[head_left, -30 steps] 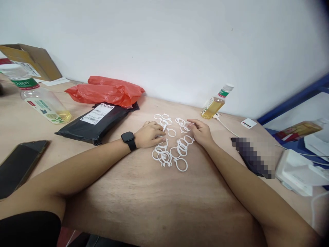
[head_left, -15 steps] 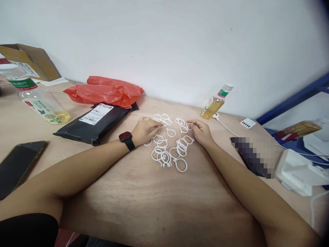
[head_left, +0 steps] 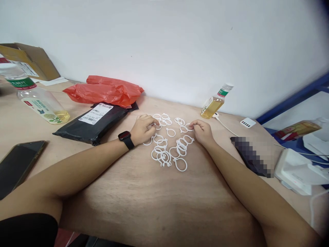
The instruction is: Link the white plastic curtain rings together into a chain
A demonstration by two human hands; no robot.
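Several white plastic rings (head_left: 181,164) with small eyelets lie on the wooden table between my hands, many overlapping in the nearer cluster. My left hand (head_left: 145,129), with a black watch on its wrist, pinches a white ring at the left edge of the far group. Another ring (head_left: 148,141) lies partly under that hand. On the right, my right hand (head_left: 202,131) has thumb and forefinger closed on a white ring (head_left: 189,127) beside the far right group. A single ring (head_left: 170,132) lies between the two hands.
A black parcel (head_left: 84,128) and a red plastic bag (head_left: 102,91) lie at the back left, near a bottle (head_left: 43,106), a phone (head_left: 20,164) and a cardboard box (head_left: 38,61). Another bottle (head_left: 212,105), a cable and a white charger (head_left: 247,122) are at the right.
My left hand has drawn back to the left, uncovering a ring at its fingertips. My right hand has shifted slightly right, and its ring shows more fully.
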